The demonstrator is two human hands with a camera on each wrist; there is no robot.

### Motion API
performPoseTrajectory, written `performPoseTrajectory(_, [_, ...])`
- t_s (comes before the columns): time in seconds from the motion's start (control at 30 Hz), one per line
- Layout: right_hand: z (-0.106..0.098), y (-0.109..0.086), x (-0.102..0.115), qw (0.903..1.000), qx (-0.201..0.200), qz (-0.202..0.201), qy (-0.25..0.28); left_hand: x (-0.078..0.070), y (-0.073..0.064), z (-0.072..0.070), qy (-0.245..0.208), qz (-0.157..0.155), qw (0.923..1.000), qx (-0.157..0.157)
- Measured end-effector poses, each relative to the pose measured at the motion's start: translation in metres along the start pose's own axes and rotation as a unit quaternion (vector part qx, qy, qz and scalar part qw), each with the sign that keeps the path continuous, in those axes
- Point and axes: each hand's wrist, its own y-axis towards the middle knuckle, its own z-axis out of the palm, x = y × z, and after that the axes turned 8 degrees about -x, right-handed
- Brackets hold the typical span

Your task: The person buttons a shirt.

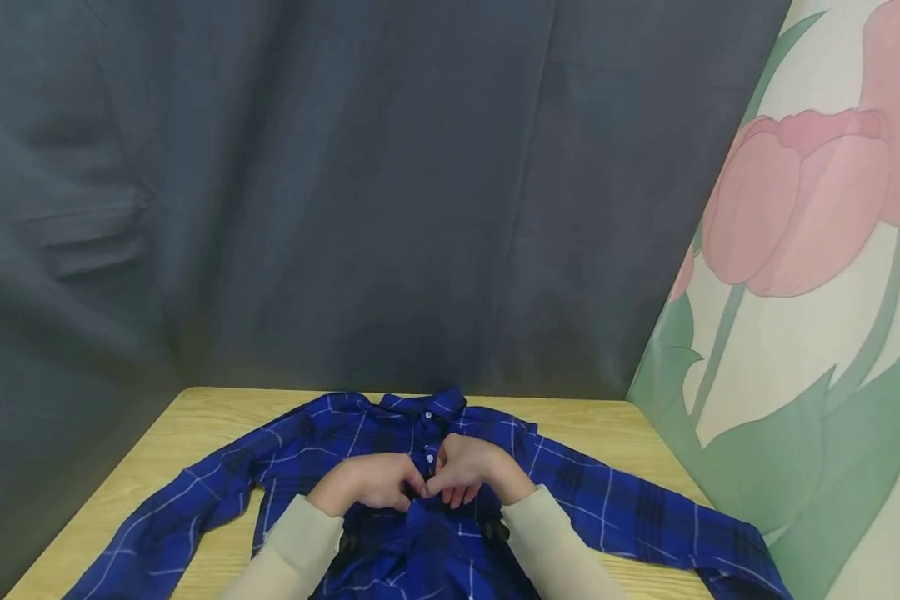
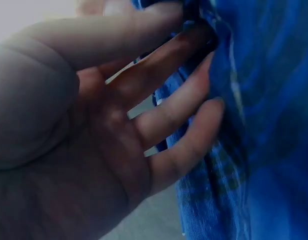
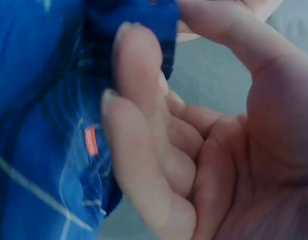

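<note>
A blue plaid shirt (image 1: 577, 475) lies front up on the table, collar at the far edge, sleeves spread to both sides. White buttons (image 1: 430, 458) run down its front below the collar. Over the middle of that front, my left hand (image 1: 378, 481) and right hand (image 1: 467, 468) meet at the fingertips. In the left wrist view, the left thumb and index finger pinch the dark front edge, the other fingers bent loosely beside the cloth. My right hand pinches the same edge in the right wrist view, near a small orange tag (image 3: 91, 141). The fingertips hide the pinched spot.
The light wooden table (image 1: 217, 417) ends at a dark grey curtain (image 1: 420, 208) behind it. To the right stands a wall with pink tulips (image 1: 802, 200). The left sleeve (image 1: 165, 525) and right sleeve (image 1: 667, 517) reach toward the table's front corners.
</note>
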Motion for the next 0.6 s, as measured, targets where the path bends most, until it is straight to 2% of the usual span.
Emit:
performPoseTrajectory(0.1, [0.012,0.001,0.001,0.9996,0.017,0.005,-0.021,-0.003,-0.001,0.008,0.008,-0.018,0.9996,0.020])
performPoseTrajectory(0.27, [0.022,0.002,-0.003,0.9990,0.015,0.012,-0.040,-0.006,-0.004,0.018,0.008,-0.049,0.9986,0.016])
performPoseTrajectory(0.47, [0.010,0.000,-0.010,0.9993,0.000,0.016,-0.032,-0.010,-0.008,0.017,0.007,-0.061,0.9981,0.008])
performPoseTrajectory(0.6, [0.001,-0.001,-0.014,0.9991,-0.025,0.021,-0.025,-0.011,-0.004,0.017,0.035,-0.054,0.9979,-0.003])
